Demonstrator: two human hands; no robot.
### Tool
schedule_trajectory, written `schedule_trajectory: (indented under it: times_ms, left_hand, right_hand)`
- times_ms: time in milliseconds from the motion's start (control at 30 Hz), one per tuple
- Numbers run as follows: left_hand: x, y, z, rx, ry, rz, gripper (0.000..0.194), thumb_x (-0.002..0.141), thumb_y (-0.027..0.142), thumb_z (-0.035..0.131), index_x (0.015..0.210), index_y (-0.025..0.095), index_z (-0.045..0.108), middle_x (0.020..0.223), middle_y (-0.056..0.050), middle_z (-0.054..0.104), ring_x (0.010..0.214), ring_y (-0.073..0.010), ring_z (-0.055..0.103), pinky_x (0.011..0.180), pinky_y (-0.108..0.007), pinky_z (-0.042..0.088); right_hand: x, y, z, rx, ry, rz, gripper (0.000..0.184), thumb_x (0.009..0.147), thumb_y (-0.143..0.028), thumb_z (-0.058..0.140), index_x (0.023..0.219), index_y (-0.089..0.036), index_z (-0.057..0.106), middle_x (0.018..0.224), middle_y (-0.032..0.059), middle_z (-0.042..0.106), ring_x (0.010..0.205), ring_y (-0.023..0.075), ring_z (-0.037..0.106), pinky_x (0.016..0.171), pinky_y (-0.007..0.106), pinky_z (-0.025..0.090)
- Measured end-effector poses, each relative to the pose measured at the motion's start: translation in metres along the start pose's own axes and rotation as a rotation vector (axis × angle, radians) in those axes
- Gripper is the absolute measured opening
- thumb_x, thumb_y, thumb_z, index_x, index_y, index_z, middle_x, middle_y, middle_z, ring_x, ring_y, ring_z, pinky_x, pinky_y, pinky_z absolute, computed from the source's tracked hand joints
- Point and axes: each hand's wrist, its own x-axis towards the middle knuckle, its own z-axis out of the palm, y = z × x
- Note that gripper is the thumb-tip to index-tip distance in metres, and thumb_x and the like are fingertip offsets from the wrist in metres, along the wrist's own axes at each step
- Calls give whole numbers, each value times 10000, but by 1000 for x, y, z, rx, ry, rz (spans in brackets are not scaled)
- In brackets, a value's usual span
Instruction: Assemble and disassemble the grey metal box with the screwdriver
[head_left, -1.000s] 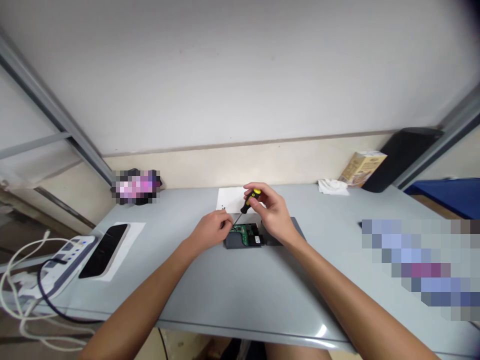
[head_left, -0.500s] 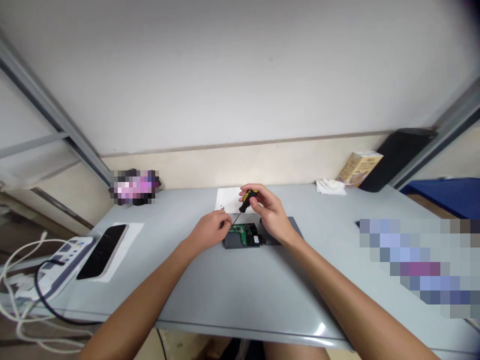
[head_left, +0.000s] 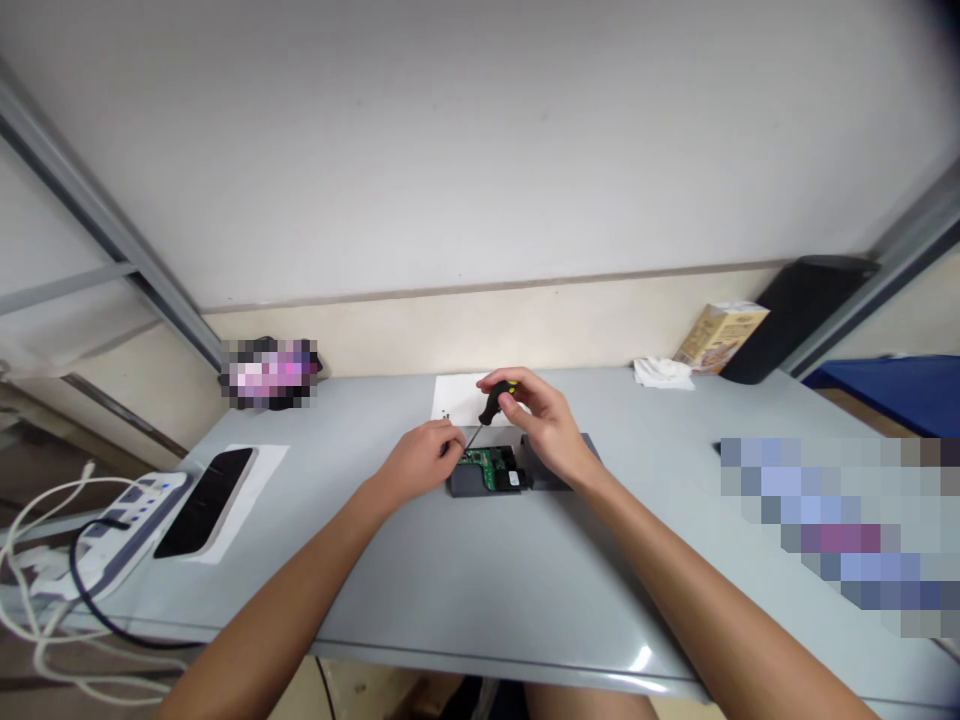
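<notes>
My right hand point(head_left: 541, 415) grips the black and yellow handle of a screwdriver point(head_left: 491, 405). Its thin shaft slants down to the left, toward the upper left part of a green circuit board point(head_left: 484, 460). That board sits in a dark grey device casing point(head_left: 469, 482) on the table. At the casing's upper left corner my left hand point(head_left: 429, 455) is closed, fingertips close to the screwdriver's tip; what they hold, if anything, is hidden. A second dark grey flat piece point(head_left: 555, 475) lies partly under my right hand. Several tiny dark bits, perhaps screws, lie on white paper point(head_left: 450, 392) behind.
On the left of the grey table point(head_left: 420, 580) are a phone point(head_left: 206, 505) on paper and a power strip point(head_left: 124, 545) with cables. A crumpled tissue point(head_left: 664, 373), a yellow carton point(head_left: 720, 335) and a black cylinder point(head_left: 799, 315) stand back right. Blurred items lie at both sides.
Both hands stay almost in place. The screwdriver's handle looks slightly turned in my right hand, with less yellow showing; its tip remains at the board.
</notes>
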Motion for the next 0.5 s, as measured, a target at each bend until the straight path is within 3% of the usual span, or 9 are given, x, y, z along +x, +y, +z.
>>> schedule_trajectory:
  times_ms: [133, 233, 333, 500]
  left_hand:
    - [0, -1, 1, -6, 0, -2, 256, 936, 137, 477, 817, 218, 688, 846, -10, 684, 818, -181, 634, 756, -281, 467]
    - [-1, 0, 1, -9, -2, -5, 255, 934, 133, 474, 817, 219, 683, 846, -9, 682, 817, -180, 628, 746, -282, 463]
    - [-1, 1, 0, -5, 3, -8, 259, 940, 140, 469, 818, 217, 684, 847, -13, 687, 816, -181, 627, 754, -286, 473]
    - [-1, 1, 0, -9, -2, -13, 249, 944, 146, 466, 829, 215, 676, 868, -16, 702, 832, -186, 638, 773, -290, 483]
  right_hand:
    - [-3, -3, 8, -58, 65, -55, 33, 922, -278, 703, 929, -266, 673, 1043, 42, 621, 962, 202, 630, 849, 386, 544]
    - [-4, -7, 11, -17, 31, -39, 82, 960, -236, 623, 1029, -269, 650, 1029, 43, 646, 936, 198, 636, 874, 408, 544]
    - [-5, -8, 11, -11, -15, -22, 157, 985, -267, 597, 1135, -284, 640, 1127, 55, 675, 1030, 211, 642, 945, 431, 536]
    - [-5, -4, 9, -111, 67, -54, 94, 934, -289, 683, 1028, -284, 683, 1071, 42, 639, 961, 203, 642, 850, 391, 549]
